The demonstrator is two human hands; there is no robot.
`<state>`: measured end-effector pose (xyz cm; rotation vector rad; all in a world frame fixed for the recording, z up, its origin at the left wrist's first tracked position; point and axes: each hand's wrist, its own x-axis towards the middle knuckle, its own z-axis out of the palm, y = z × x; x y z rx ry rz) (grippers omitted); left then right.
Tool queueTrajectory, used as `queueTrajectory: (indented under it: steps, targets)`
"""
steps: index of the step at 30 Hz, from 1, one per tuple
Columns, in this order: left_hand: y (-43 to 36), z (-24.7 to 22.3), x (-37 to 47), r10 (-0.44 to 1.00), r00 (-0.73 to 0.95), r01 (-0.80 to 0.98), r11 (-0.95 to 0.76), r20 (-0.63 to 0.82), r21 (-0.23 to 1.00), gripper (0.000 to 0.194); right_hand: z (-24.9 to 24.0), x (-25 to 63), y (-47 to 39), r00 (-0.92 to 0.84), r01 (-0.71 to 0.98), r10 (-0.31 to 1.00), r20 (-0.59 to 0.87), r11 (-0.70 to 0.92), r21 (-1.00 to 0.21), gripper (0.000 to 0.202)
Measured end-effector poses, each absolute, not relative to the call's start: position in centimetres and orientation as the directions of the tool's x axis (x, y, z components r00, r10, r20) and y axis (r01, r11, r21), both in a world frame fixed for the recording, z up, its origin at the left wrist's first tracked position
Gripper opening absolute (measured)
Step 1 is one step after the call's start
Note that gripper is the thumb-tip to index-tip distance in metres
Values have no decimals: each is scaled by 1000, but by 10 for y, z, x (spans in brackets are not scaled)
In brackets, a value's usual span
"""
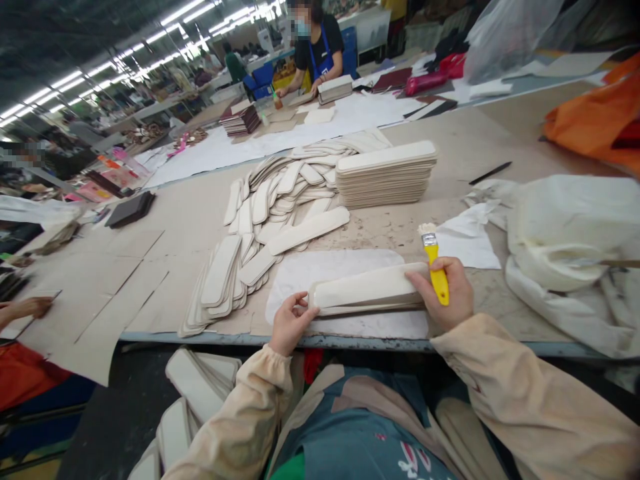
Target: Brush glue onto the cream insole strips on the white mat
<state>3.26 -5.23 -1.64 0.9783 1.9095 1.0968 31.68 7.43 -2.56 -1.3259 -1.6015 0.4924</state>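
A long cream strip with rounded corners (365,287) lies at the table's front edge, over another strip or a small stack. My left hand (291,323) pinches its left end between thumb and fingers. At the other end, the thumb of my right hand (453,293) presses on the strip. That same hand grips a yellow-handled paintbrush (437,267), bristles up and coated with something pale. White paper (295,270) spreads beneath the strips. Just behind stands a neat stack of similar strips (385,177), with a loose fanned heap of strips (260,250) to its left.
On the right sits a whitish plastic container (565,233), crusted and wrapped in cloth. A dark thin tool (490,173) and an orange cloth (595,110) lie beyond it. More strips (200,383) rest below the table edge. Across the table a co-worker (320,50) handles pieces; another person's hand (30,308) shows at left.
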Motion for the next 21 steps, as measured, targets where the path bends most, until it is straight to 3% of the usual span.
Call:
queueTrajectory:
  steps: [21]
  targets:
    - [-46,-25,34,858,-480,280,344,-180,896,49,-34,311,70,-84,653,920,383,341,-677,29]
